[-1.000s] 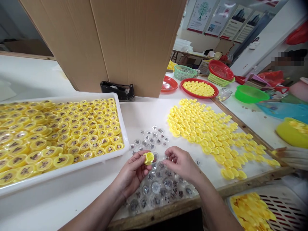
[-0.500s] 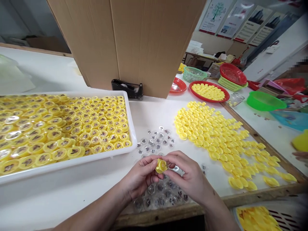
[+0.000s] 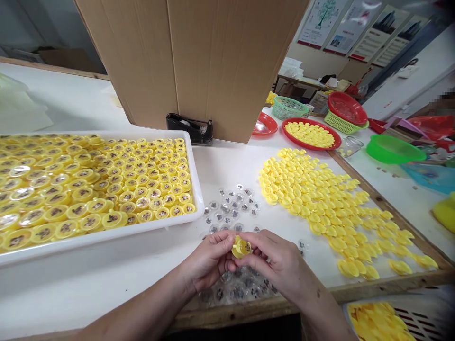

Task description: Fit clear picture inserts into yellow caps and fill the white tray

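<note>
Between my left hand (image 3: 208, 260) and my right hand (image 3: 273, 260) sits a small yellow plastic capsule (image 3: 241, 247), gripped by the fingers of both and partly hidden by them. Clear plastic domes with dark printed figures (image 3: 227, 208) lie loose on the white table just beyond my hands, and more lie under my wrists. To my left, a white plastic tray (image 3: 88, 244) holds rows of assembled yellow capsules. To my right spreads a pile of empty yellow halves (image 3: 320, 203).
A wood-edged board (image 3: 391, 210) runs under the yellow pile, and a plastic crate (image 3: 377, 322) of yellow pieces stands below right. A cardboard panel (image 3: 192, 61) and tape dispenser (image 3: 190, 129) stand ahead. Beyond are red plates (image 3: 265, 124), baskets (image 3: 289, 108) and a green bowl (image 3: 394, 149).
Both hands have closed in on the capsule, which my left hand alone held a second ago. The view has shifted slightly, and the hand at the right edge has gone from view.
</note>
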